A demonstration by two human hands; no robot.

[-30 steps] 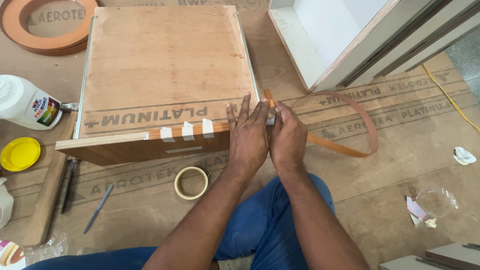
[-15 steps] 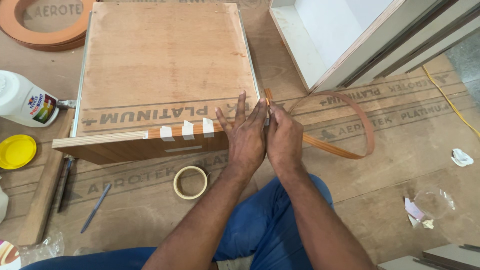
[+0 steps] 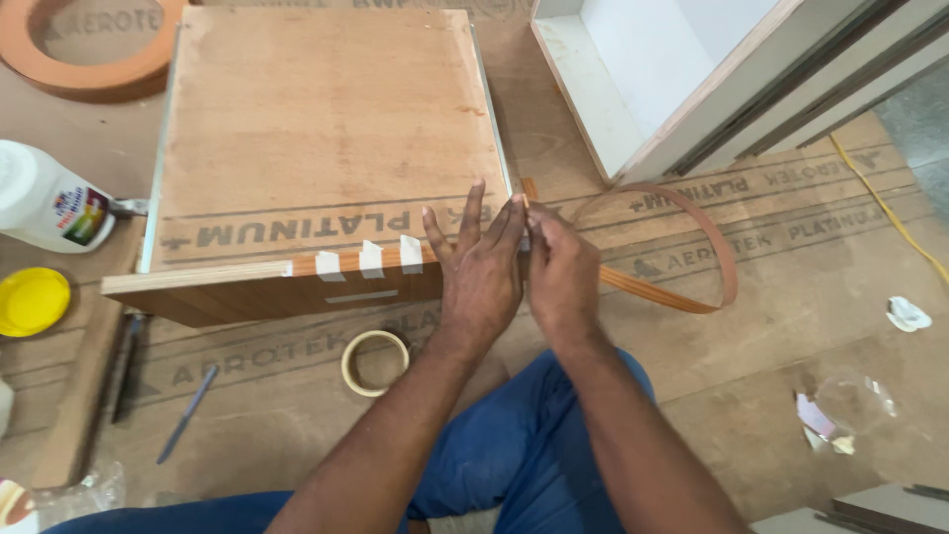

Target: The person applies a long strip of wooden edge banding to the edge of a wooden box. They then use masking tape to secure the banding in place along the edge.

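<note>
Wooden edge strip (image 3: pixel 682 247) loops right of both hands; left (image 3: pixel 481 267) open, right (image 3: pixel 560 272) pinching it.

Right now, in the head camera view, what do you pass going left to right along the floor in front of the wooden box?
Yellow lid → roll of masking tape → left hand → right hand → loop of brown edge banding → crumpled white scrap.

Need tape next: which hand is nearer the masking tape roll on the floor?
Left. The left hand lies flat on the box edge just above and right of the masking tape roll; the right hand is farther right.
</note>
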